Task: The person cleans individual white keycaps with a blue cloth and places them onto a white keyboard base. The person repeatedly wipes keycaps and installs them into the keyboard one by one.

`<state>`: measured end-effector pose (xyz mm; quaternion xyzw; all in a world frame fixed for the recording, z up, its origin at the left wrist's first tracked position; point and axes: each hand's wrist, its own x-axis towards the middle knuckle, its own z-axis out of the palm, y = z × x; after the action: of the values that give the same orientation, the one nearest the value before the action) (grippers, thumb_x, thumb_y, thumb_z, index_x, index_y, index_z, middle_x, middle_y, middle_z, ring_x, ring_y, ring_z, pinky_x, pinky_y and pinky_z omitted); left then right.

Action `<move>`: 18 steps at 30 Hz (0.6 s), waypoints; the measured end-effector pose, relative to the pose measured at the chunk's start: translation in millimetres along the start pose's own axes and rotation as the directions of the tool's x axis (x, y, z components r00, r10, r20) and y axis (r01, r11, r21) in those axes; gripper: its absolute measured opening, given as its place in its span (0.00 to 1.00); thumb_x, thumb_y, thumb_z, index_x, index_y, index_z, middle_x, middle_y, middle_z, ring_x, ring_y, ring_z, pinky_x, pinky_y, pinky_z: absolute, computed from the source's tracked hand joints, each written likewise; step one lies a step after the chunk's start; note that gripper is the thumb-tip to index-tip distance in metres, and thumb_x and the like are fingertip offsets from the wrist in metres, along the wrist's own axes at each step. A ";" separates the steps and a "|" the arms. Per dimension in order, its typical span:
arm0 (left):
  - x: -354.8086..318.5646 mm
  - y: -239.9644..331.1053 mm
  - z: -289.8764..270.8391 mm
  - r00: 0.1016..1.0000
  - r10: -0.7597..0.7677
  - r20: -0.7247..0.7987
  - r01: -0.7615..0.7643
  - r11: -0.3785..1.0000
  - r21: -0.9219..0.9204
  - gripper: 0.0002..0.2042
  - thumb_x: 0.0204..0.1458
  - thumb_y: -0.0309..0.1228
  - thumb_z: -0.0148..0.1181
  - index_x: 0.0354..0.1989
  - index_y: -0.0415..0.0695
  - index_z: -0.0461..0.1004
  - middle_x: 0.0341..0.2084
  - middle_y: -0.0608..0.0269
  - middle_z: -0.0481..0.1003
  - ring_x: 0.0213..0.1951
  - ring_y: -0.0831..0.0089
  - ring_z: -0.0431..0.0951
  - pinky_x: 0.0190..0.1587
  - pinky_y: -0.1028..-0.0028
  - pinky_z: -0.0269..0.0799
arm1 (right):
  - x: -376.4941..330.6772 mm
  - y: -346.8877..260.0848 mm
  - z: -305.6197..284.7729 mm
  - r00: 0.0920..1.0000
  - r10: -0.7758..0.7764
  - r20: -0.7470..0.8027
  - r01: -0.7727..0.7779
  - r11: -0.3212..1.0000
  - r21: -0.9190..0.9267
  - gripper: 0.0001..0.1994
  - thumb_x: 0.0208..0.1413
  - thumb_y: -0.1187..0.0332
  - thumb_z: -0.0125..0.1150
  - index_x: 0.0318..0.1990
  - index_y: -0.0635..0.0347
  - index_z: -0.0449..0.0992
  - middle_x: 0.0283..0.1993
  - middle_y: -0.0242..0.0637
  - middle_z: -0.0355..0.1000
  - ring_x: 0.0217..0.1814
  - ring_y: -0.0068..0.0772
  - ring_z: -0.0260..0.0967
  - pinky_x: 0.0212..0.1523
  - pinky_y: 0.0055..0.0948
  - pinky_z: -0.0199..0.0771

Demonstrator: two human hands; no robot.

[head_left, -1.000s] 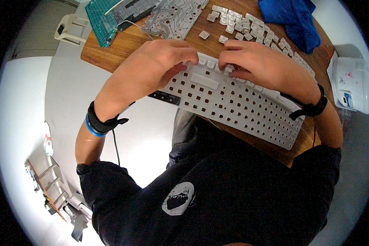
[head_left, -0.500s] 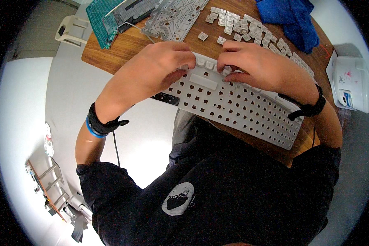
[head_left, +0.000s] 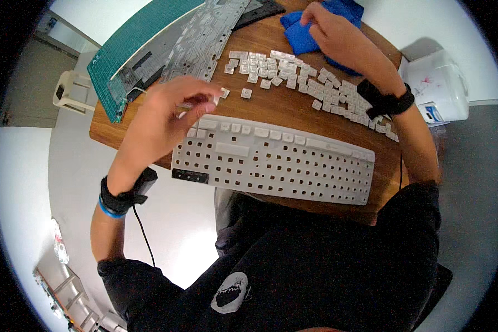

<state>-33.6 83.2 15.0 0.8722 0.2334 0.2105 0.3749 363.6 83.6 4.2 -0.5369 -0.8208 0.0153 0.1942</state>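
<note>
A white keyboard case full of square holes lies across the table's near edge, with a row of white keys along its far side and a dark panel at its left end. Over its far left corner is my left hand, thumb and fingers pinching a small white keycap. My right hand hovers above a crumpled blue cloth at the back, its fingers loosely bent, thumb apart and no object visible in them. Many loose white keycaps spread between the cloth and the case.
Clear sheets with printed circuit traces lie at the back left, over a green cutting mat. A white lidded container stands at the right, beyond the wooden table. A pale stool is off to the left.
Both hands have left the keyboard case. My right hand has moved up and away to the blue cloth; my left hand is raised with a keycap. The view has shifted, showing the case more level.
</note>
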 end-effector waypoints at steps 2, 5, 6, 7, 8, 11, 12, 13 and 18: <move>19.4 -7.8 3.9 0.999 -0.036 -0.037 0.031 0.992 -0.121 0.11 0.65 0.21 0.67 0.55 0.39 0.82 0.50 0.62 0.84 0.51 0.73 0.83 0.57 0.73 0.79 | 0.7 27.7 2.0 0.991 0.137 -0.009 -0.137 0.983 -0.126 0.12 0.75 0.69 0.50 0.61 0.57 0.67 0.42 0.56 0.80 0.43 0.62 0.81 0.43 0.55 0.79; 64.0 -31.7 7.2 0.998 -0.043 -0.050 0.028 0.961 -0.276 0.11 0.67 0.25 0.67 0.56 0.40 0.82 0.48 0.67 0.84 0.52 0.78 0.81 0.58 0.75 0.78 | 4.4 45.2 13.2 0.952 0.245 0.185 -0.191 0.944 -0.271 0.14 0.75 0.69 0.51 0.64 0.57 0.64 0.40 0.57 0.80 0.42 0.63 0.82 0.42 0.58 0.79; 80.1 -30.1 9.1 0.997 -0.073 -0.040 0.059 0.958 -0.279 0.12 0.68 0.26 0.67 0.57 0.40 0.82 0.48 0.67 0.84 0.52 0.79 0.81 0.58 0.75 0.77 | 4.5 64.7 23.1 0.950 0.105 0.293 -0.022 0.962 -0.274 0.16 0.75 0.66 0.52 0.65 0.56 0.62 0.40 0.59 0.81 0.44 0.65 0.82 0.42 0.60 0.79; 96.9 -29.3 11.9 0.995 -0.099 -0.028 0.087 0.955 -0.285 0.12 0.68 0.27 0.67 0.57 0.40 0.82 0.48 0.68 0.84 0.52 0.79 0.81 0.58 0.75 0.77 | 1.5 78.7 27.6 0.948 0.027 0.317 0.056 0.966 -0.251 0.16 0.76 0.66 0.52 0.65 0.57 0.62 0.40 0.59 0.81 0.44 0.65 0.82 0.42 0.60 0.79; 114.3 -31.1 18.9 0.994 -0.106 -0.029 0.090 0.935 -0.342 0.12 0.68 0.28 0.67 0.57 0.40 0.82 0.48 0.68 0.84 0.52 0.79 0.81 0.58 0.75 0.77 | -4.8 92.9 29.2 0.940 -0.047 0.338 0.132 0.964 -0.232 0.15 0.76 0.65 0.52 0.64 0.57 0.63 0.40 0.59 0.81 0.44 0.65 0.82 0.42 0.59 0.80; 158.5 -42.3 35.9 0.985 -0.159 -0.070 0.112 0.888 -0.445 0.13 0.67 0.31 0.69 0.56 0.40 0.84 0.45 0.67 0.85 0.49 0.79 0.82 0.53 0.76 0.77 | -0.8 122.1 44.1 0.965 -0.142 0.223 0.193 0.955 -0.227 0.14 0.77 0.62 0.53 0.60 0.58 0.63 0.40 0.58 0.81 0.44 0.64 0.82 0.41 0.57 0.80; 168.7 -46.2 41.1 0.975 -0.190 -0.114 0.121 0.888 -0.443 0.13 0.66 0.30 0.70 0.56 0.40 0.84 0.43 0.66 0.85 0.46 0.79 0.82 0.48 0.77 0.77 | 8.0 105.9 35.8 0.976 -0.049 0.213 0.103 0.963 -0.250 0.14 0.76 0.62 0.54 0.60 0.58 0.63 0.39 0.57 0.81 0.43 0.63 0.82 0.40 0.55 0.79; 178.1 -50.2 45.7 0.963 -0.219 -0.157 0.130 0.888 -0.442 0.14 0.65 0.30 0.71 0.56 0.39 0.85 0.41 0.64 0.85 0.43 0.79 0.83 0.43 0.78 0.77 | 15.9 89.7 27.5 0.978 0.045 0.202 0.012 0.962 -0.272 0.14 0.76 0.62 0.55 0.59 0.59 0.63 0.38 0.56 0.81 0.42 0.63 0.82 0.39 0.54 0.79; 221.2 -40.5 64.0 0.952 -0.275 -0.132 0.177 0.851 -0.495 0.13 0.63 0.30 0.74 0.53 0.39 0.86 0.39 0.62 0.87 0.40 0.78 0.84 0.40 0.77 0.79 | 14.5 56.0 -1.0 0.997 0.029 0.071 -0.011 0.972 -0.235 0.13 0.76 0.63 0.56 0.57 0.59 0.63 0.34 0.52 0.77 0.38 0.59 0.80 0.35 0.51 0.77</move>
<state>168.5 197.3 -13.3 0.6938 0.3118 0.3014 0.5750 407.9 120.0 -3.5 -0.5633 -0.8181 -0.0598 0.0986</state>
